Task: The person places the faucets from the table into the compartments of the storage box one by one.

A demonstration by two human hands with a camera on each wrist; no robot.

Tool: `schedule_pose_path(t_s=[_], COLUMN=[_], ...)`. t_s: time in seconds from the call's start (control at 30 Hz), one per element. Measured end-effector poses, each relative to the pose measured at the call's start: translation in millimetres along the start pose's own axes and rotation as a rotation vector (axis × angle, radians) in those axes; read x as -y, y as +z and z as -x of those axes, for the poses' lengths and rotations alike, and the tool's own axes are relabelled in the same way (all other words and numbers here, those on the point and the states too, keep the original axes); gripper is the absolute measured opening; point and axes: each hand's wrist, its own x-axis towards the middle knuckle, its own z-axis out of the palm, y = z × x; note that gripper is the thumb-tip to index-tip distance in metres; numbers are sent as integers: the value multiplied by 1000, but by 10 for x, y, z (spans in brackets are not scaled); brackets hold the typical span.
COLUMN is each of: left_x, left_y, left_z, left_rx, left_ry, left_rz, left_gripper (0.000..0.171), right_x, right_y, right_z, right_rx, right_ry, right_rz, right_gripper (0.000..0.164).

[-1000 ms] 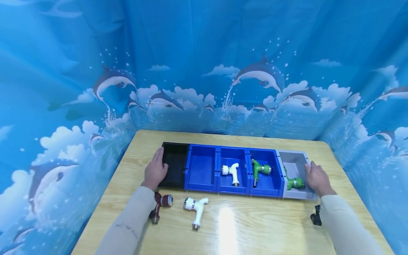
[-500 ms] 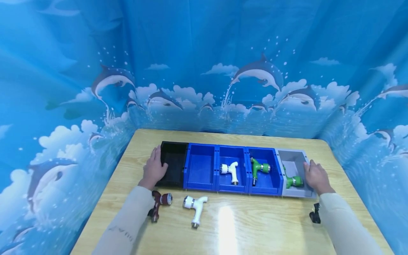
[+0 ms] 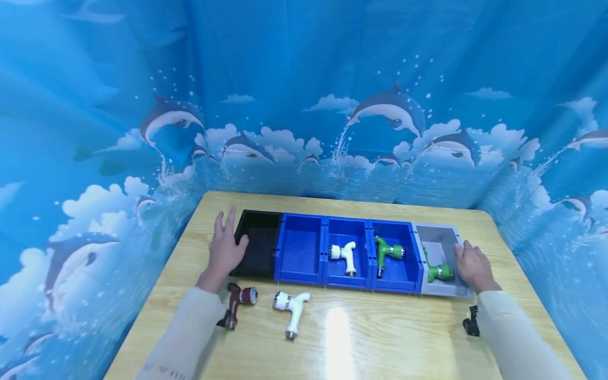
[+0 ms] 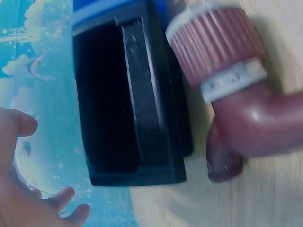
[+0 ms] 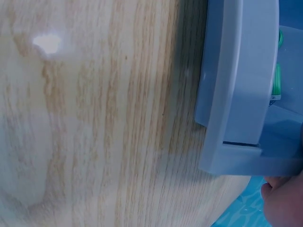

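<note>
My left hand point(image 3: 224, 256) hovers just left of the black bin point(image 3: 258, 244), its fingers spread and holding nothing. In the left wrist view its thumb and fingertips stand apart from that bin point(image 4: 113, 104). My right hand point(image 3: 475, 265) grips the right side wall of the grey bin point(image 3: 463, 289); the right wrist view shows only part of the hand point(image 5: 284, 201) at the wall. A green tap point(image 3: 439, 272) lies in the grey bin. On the table near my left wrist lies a dark red tap point(image 3: 234, 305), with a white tap point(image 3: 294, 311) to its right.
Between the black and grey bins stand blue bins point(image 3: 300, 279) in the same row. One holds a white tap point(image 3: 349, 258), another a green tap point(image 3: 382, 254). A small black object point(image 3: 471, 322) lies by my right sleeve. A dolphin-print curtain point(image 3: 304, 105) surrounds the wooden table point(image 3: 380, 338).
My left hand has left the black bin's side, moving slightly left, and its fingers have spread. My right hand has stayed at the grey bin. The bins and taps look unmoved.
</note>
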Motion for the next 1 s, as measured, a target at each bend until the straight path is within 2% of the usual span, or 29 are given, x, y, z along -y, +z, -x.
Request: schedule_pose_path(t_s=[0.13, 0.3, 0.43, 0.6, 0.8, 1.0], left_x=[-90, -183, -214, -227, -282, -313], left_y=[7, 11, -13, -27, -4, 70], left_z=[76, 218, 363, 546, 696, 847], left_rx=[-7, -86, -130, -130, -162, -143], left_ry=[20, 89, 129, 130, 169, 116], left_rz=[22, 99, 138, 154, 170, 185], left_gripper=[74, 65, 61, 57, 53, 55], right_x=[17, 39, 39, 34, 39, 8], right_y=[-8, 20, 80, 113, 60, 23], right_z=[-18, -24, 12, 42, 8, 4], right_rx=[-2, -14, 9, 12, -17, -2], right_ry=[-2, -7, 12, 17, 6, 26], right_rz=[-4, -9, -6, 1, 0, 11], right_gripper=[77, 78, 77, 74, 73, 74])
